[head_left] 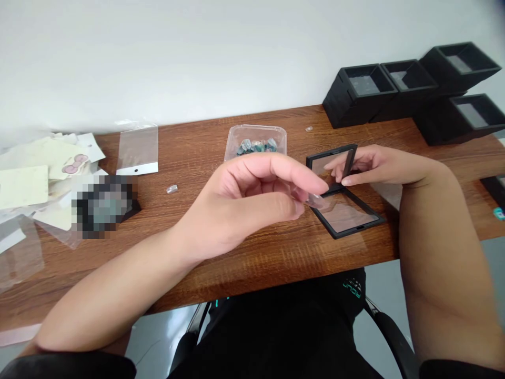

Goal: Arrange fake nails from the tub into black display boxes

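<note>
Thumb and forefinger of the left hand (236, 202) are clamped on a small, glossy, transparent plastic piece (315, 201), which sits at their tips in front of a black, square, hinged frame with clear panes (350, 211). The piece's outline is hard to make out, since it is see-through and partly covered by the fingers. The frame stands opened, one half flat on the brown wood-grain surface (197, 173), the other tilted up.

The right hand (365, 166) is at the raised half's side edge. Its thumb is close to the hinge, and other fingertips show through the pane; whether they are clamped on the edge cannot be told.

Behind the left hand, a clear, rectangular plastic tub (258, 127) holds blue-green and clear bits (256, 146); its lower part is hidden. One clear chip (172, 189) lies left of the hand, another (309, 128) right of the tub.

Black, open-topped boxes (366, 84) cluster at the far right. On the left, pale yellow cards (23, 187) lie heaped, cut off by the picture's edge, near a transparent bag with a white strip (138, 150). A dark object (104, 205) beside the cards is mostly masked by pixelation.
</note>
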The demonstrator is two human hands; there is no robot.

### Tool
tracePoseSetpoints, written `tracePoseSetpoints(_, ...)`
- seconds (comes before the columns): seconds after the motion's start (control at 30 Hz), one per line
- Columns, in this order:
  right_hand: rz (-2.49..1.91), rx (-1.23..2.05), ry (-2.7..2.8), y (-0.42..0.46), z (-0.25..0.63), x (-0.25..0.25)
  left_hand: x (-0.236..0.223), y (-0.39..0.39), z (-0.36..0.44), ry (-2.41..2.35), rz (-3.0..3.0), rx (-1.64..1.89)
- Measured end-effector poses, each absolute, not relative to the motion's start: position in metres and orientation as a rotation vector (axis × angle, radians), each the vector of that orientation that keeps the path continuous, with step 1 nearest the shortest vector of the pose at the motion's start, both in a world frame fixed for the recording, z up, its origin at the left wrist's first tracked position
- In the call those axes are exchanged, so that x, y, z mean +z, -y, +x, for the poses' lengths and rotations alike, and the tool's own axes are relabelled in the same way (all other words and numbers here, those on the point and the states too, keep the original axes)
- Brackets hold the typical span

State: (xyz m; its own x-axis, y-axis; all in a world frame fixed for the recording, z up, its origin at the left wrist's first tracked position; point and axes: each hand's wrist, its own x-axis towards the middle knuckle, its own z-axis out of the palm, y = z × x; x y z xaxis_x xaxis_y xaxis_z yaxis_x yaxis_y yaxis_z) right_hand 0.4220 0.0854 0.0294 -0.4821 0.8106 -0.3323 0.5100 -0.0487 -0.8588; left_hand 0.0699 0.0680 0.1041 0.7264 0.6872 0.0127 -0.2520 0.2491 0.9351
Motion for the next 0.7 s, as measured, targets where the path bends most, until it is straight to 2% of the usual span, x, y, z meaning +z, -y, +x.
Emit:
tracePoseSetpoints(0.43,-1.440,1.329,1.824,-0.064,0.409,0.023,0.109,-0.063,0.072,-0.417,1.245,0.703)
tracePoseSetpoints(0.7,-1.424,1.349,1.765,-0.042,0.390,0.023,0.102,-0.056,0.073,-0.331,1.227,0.616)
